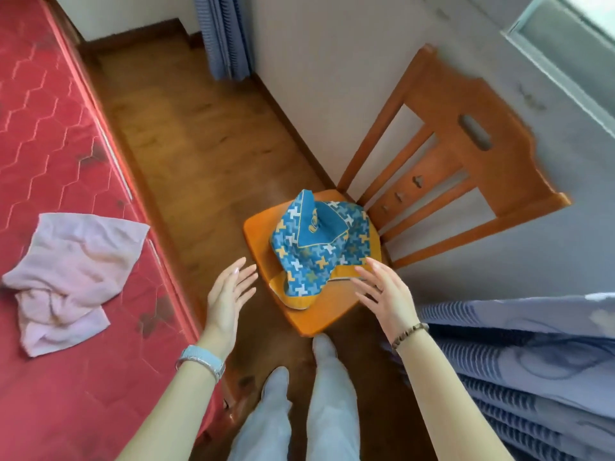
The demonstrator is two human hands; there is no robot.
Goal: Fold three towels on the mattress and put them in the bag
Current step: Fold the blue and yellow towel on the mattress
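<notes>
Bag (321, 247) on chair (482, 168) | left grip (229, 294), right grip (386, 294) spread nearby | towel (70, 277) on mattress (50, 128)

Crumpled pale pink towel (70, 277) on red mattress (50, 128), blue patterned bag (321, 244) slumped on wooden chair seat.

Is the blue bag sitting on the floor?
No, the bag sits on the seat of the wooden chair, not on the floor.

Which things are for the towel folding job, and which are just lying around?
For the job: pink towel, red mattress under it, blue patterned bag, left hand, right hand, both open.

Just lying about: wooden chair under the bag, blue curtain, striped blue cloth on the right.
</notes>
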